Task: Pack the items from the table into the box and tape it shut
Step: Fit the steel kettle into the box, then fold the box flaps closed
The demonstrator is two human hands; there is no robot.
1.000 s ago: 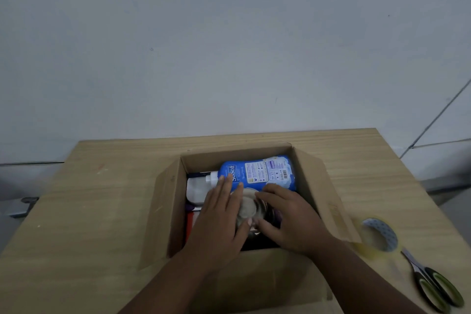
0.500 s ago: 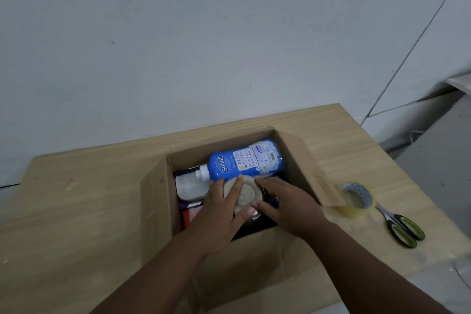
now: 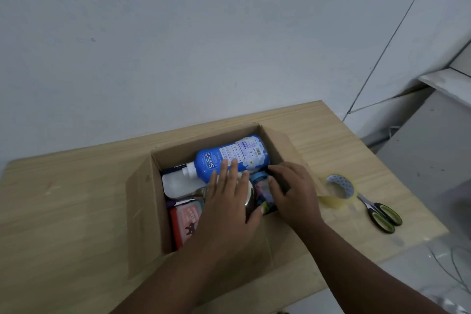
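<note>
Left hand [image 3: 229,201] presses flat on a jar [image 3: 251,199] in the box [image 3: 142,201], right hand [image 3: 295,194] beside it, grip unclear; packing looks done, tape [image 3: 344,187] right of both untouched.

- Soft, fairly dim light is falling from overhead, and the pale wall [image 3: 178,33] is taking on a cool grey-blue cast.
- The table [image 3: 63,211] is looking evenly lit, brightest towards its far right corner.
- The inside of the box [image 3: 142,201] is sitting in deeper shade, darkest along its near wall.
- The left hand [image 3: 224,209] and right hand [image 3: 295,194] are looking underexposed, their fingertips smearing slightly with motion blur.
- The tape roll [image 3: 340,190] by the table's right edge is catching a faint sheen.
- The blue bottle [image 3: 229,158] is showing a readable brand name, while its small print is blurring.
- Wide-angle distortion is tilting the table's far edge and softening the picture beyond its near right corner.
</note>
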